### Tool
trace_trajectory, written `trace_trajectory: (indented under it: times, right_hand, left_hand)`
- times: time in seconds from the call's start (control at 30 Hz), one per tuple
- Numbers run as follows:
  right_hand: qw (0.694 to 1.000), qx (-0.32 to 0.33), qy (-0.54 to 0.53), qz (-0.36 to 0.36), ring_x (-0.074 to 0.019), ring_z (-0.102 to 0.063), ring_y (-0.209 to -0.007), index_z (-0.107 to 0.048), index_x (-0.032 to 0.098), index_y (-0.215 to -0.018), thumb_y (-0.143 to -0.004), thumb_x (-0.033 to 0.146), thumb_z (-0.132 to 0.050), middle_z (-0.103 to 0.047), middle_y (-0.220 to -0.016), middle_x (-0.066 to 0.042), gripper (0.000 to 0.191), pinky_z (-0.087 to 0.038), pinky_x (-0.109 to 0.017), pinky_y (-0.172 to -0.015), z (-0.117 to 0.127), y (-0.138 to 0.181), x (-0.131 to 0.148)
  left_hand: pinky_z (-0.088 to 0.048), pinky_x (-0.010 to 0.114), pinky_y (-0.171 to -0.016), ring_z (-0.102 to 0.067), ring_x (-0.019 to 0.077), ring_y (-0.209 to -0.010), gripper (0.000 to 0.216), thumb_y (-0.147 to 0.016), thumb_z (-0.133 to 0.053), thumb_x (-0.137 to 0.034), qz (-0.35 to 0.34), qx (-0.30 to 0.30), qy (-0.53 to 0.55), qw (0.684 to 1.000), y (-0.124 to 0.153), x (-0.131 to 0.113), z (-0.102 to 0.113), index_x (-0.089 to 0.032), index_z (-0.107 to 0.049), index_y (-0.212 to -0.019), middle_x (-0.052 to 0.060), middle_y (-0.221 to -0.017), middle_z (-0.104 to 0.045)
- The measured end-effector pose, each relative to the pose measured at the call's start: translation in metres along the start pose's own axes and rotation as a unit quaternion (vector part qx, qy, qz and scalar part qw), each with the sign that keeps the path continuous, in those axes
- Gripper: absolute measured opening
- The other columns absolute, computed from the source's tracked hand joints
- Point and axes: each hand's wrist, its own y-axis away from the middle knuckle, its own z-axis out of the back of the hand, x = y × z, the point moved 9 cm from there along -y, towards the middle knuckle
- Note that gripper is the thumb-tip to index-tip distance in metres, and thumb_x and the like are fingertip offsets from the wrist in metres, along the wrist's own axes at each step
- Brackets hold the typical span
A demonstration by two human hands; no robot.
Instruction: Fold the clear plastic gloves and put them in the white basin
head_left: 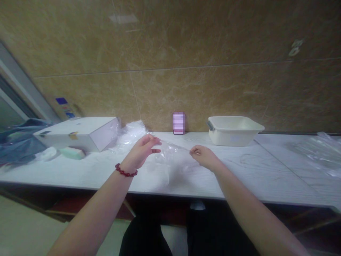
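A clear plastic bag [169,153] hangs stretched between my two hands above the white tabletop. My left hand [146,147], with a red beaded bracelet [125,171] at the wrist, pinches one upper corner between thumb and forefinger. The other corner is gripped by the closed fingers of my right hand [201,154]. The bag looks flat, and its lower part is hard to make out against the pale surface. Behind it, a phone [178,123] with a lit screen leans upright against the wall.
On the right stands a cream plastic basin [234,131], with clear plastic bags [319,151] beyond it. Crumpled clear plastic [131,133] lies beside a white box [80,133] on the left. In front of the box is a pale green block [72,153]. The table's front edge [181,195] is close to me.
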Motion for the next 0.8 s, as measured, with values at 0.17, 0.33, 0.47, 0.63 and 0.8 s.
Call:
trace_trajectory:
  times: [0.17,0.33,0.47,0.63,0.8]
  right_hand:
    - [0.995,-0.010,-0.081,-0.049,-0.0131,-0.053,-0.069,-0.053,0.017,-0.073,-0.067,0.027,-0.050,-0.057,-0.078,-0.004,0.012,-0.042,-0.016,-0.039,0.022,-0.001,0.001]
    - [0.973,-0.015,-0.227,-0.030,-0.0119,-0.052,-0.076,-0.047,0.016,-0.071,-0.065,0.023,-0.055,-0.054,-0.078,-0.003,0.013,-0.050,-0.021,-0.050,0.043,-0.006,0.025]
    - [0.981,-0.022,-0.192,0.010,-0.0100,-0.054,-0.067,-0.047,0.016,-0.072,-0.067,0.022,-0.053,-0.055,-0.071,-0.002,0.010,-0.048,-0.023,-0.053,0.056,-0.012,0.056]
    - [0.988,-0.052,0.078,0.119,-0.0089,-0.052,-0.058,-0.055,0.018,-0.075,-0.068,0.022,-0.051,-0.055,-0.061,0.001,0.009,-0.040,-0.020,-0.054,0.061,-0.005,0.112]
    - [0.964,-0.045,0.197,0.174,-0.0100,-0.051,-0.061,-0.055,0.018,-0.078,-0.073,0.027,-0.046,-0.057,-0.064,0.000,0.015,-0.033,-0.018,-0.054,0.055,0.005,0.138]
  left_hand:
    - [-0.045,0.027,-0.058,-0.052,0.0169,-0.083,0.020,-0.062,-0.058,-0.031,0.031,0.005,-0.001,1.000,0.002,0.012,0.012,-0.016,-0.046,-0.062,0.003,-0.084,-0.054]
    - [-0.044,0.031,-0.067,-0.054,0.0146,-0.076,0.017,-0.061,-0.059,-0.024,0.070,0.006,0.053,0.996,-0.003,0.030,0.023,-0.016,-0.044,-0.063,0.002,-0.075,-0.054]
    - [-0.041,0.035,-0.074,-0.050,0.0177,-0.086,0.019,-0.059,-0.059,-0.026,-0.014,-0.121,-0.038,0.992,-0.006,0.016,0.034,-0.018,-0.047,-0.072,0.004,-0.084,-0.052]
    - [-0.031,0.033,-0.085,-0.044,0.0241,-0.097,0.044,-0.049,-0.068,-0.029,-0.222,-0.096,-0.267,0.933,0.006,-0.038,-0.022,-0.020,-0.052,-0.088,0.008,-0.096,-0.051]
    - [-0.040,0.029,-0.068,-0.054,0.0184,-0.073,0.024,-0.061,-0.056,-0.024,-0.166,0.034,-0.449,0.878,-0.005,-0.031,-0.057,-0.018,-0.053,-0.084,0.004,-0.076,-0.058]
